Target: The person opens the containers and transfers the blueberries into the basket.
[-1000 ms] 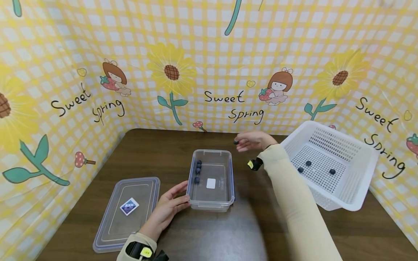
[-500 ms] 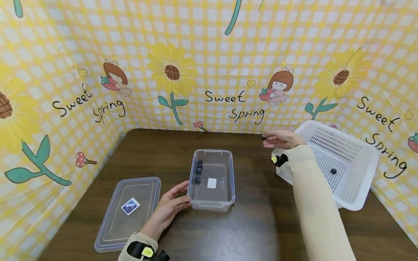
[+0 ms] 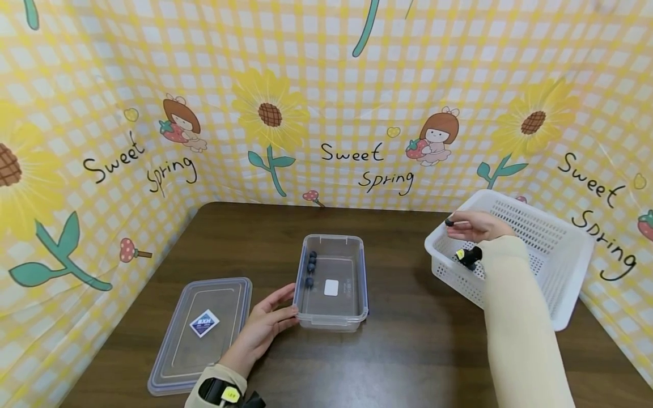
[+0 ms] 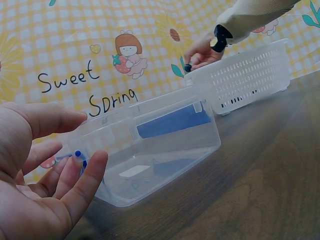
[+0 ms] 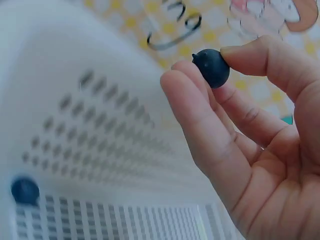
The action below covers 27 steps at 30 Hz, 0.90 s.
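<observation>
One blueberry (image 5: 211,67) pinched in our right hand (image 3: 474,225) above white basket (image 3: 561,266); left hand (image 3: 265,324), fingers straight, touches clear container (image 3: 331,317); lid (image 3: 204,328) label "BXH".

Change, right side: my right hand (image 3: 476,226), pinching one blueberry (image 3: 449,222) between thumb and fingertips, has travelled right from a spot just past the far right corner of the clear container (image 3: 332,281) to a position over the near left rim of the white basket (image 3: 556,266). My right forearm now lies across the basket's floor in the head view and covers the loose berries counted there a second ago.
</observation>
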Tool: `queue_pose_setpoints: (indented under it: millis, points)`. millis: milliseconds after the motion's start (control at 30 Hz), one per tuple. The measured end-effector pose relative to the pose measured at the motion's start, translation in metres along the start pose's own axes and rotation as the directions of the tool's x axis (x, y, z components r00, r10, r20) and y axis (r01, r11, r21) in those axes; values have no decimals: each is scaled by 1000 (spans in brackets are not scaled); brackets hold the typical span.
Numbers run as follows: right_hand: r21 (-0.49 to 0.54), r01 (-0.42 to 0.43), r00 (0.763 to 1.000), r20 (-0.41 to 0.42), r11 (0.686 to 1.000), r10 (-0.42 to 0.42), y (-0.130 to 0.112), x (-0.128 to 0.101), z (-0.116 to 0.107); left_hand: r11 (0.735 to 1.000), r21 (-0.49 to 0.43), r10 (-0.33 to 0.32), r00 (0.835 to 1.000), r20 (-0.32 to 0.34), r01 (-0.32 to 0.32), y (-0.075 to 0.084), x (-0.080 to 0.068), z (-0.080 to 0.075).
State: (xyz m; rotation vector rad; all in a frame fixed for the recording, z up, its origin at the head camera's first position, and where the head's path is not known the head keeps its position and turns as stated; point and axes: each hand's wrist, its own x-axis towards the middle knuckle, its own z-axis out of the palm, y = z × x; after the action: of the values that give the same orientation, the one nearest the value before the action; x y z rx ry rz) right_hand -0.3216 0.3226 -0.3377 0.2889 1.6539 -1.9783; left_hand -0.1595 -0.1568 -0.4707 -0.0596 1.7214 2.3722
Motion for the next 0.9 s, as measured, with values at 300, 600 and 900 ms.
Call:
queue_pose_setpoints:
  millis: [300, 600, 900]
  points:
    - [22, -37, 997, -73, 999, 38, 14, -10, -23, 1000, -3, -5, 1000, -5, 5, 1, 0, 1]
    - [-39, -98, 993, -76, 994, 95, 19, -4, -35, 1000, -9, 3, 1000, -7, -3, 2, -1, 0]
    - [-20, -38, 999, 10, 999, 38, 10, -6, -20, 1000, -5, 1, 1000, -2, -1, 1, -1, 0]
